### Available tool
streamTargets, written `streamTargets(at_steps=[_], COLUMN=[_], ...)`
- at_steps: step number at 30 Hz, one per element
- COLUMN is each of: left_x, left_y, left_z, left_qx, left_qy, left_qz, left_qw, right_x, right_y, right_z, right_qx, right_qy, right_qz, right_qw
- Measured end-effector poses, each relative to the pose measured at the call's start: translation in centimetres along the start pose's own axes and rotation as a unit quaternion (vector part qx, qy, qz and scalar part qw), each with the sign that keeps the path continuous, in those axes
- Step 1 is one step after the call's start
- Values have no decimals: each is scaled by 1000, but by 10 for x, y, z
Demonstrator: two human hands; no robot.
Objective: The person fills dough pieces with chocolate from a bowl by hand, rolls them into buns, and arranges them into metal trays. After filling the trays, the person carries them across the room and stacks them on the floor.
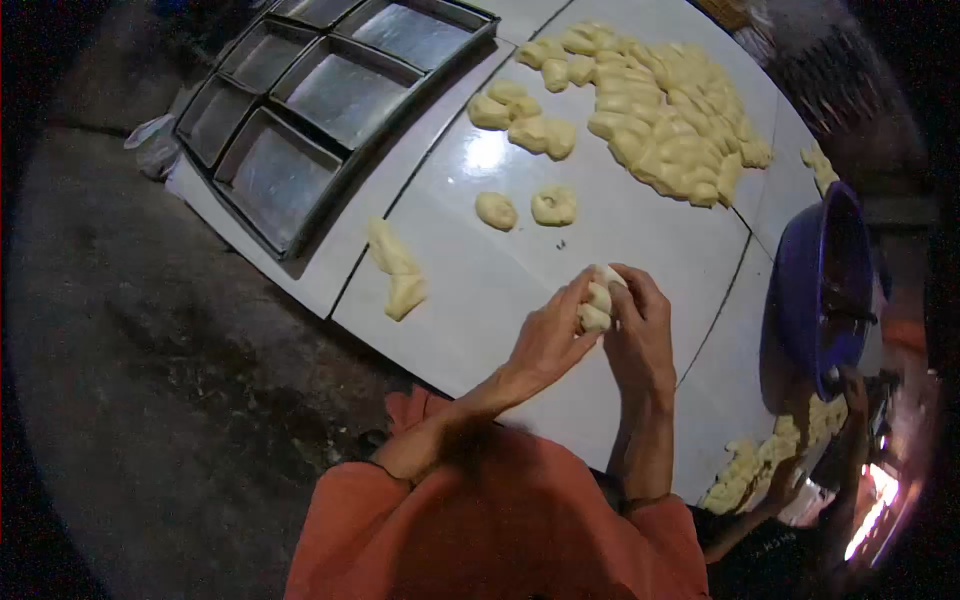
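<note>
A small piece of pale dough [595, 310] is held between my two hands above the white tiled table. My left hand [552, 330] has its fingers and thumb curled round the near left side of the dough. From the right, my right hand [640, 315] presses it with bent fingers and thumb. Ahead of my hands lie a round dough ball [495, 210] and a second dough ball [554, 205] with a dimple on top. A long twisted dough strip [396, 272] rests to the left. Parts of the held dough are hidden by my fingers.
A metal tray of joined rectangular pans [335, 90] stands at the table's left edge. A large cluster of dough pieces [670, 115] covers the far side. On the right are a purple basin [815, 290], more dough [760, 465] and another person's hand [850, 390].
</note>
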State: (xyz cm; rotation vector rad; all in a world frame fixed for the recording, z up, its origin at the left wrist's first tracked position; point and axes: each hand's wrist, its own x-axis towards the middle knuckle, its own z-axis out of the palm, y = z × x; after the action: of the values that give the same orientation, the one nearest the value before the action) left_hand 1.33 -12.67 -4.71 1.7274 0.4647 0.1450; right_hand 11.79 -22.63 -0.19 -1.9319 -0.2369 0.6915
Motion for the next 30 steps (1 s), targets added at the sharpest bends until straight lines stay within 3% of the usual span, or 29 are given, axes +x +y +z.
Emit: streamTargets(at_steps=[2,4,6,11,14,16,18,20,22,24,25,26,27,28,30], left_x=[-1,-8,-14,-22,-27,-30,-31,-32,-23,-16,-18,-19,-21,-23,-26], left_y=[-6,-7,0,17,6,14,14,20,-1,-24,-22,-20,-27,-32,-36], left_z=[-4,-11,-30,-132,-198,-253,-304,-357,-399,-431,-438,-445,-451,-454,-455], left_qx=[-91,-89,-57,-123,-130,-73,-22,33,185,318,343,366,418,413,400], left_qy=[-12,13,29,54,144,185,229,223,286,312,281,247,225,222,212], left_qz=[-30,9,24,-16,15,-6,20,-28,54,29,-35,-98,-41,-42,-47], left_qw=[995,996,998,991,981,980,973,974,939,895,896,892,879,882,890], right_x=[-5,-14,-23,7,30,40,56,72,88,107,116,127,127,127,127], right_y=[6,-14,-46,-51,-76,-111,-134,-156,-177,-185,-185,-181,-179,-177,-178], right_z=[2,17,23,72,138,186,235,281,323,366,385,398,405,411,416], right_qx=[45,72,143,51,70,71,74,26,-26,-113,-148,-286,-307,-327,-360], right_qy=[-22,-39,-46,-157,-211,-232,-257,-271,-277,-243,-255,-252,-228,-203,-192], right_qz=[-37,-27,75,-31,-110,-113,-173,-236,-233,-299,-292,-317,-371,-423,-426], right_qw=[998,996,986,986,969,964,948,933,932,916,910,869,846,820,808])
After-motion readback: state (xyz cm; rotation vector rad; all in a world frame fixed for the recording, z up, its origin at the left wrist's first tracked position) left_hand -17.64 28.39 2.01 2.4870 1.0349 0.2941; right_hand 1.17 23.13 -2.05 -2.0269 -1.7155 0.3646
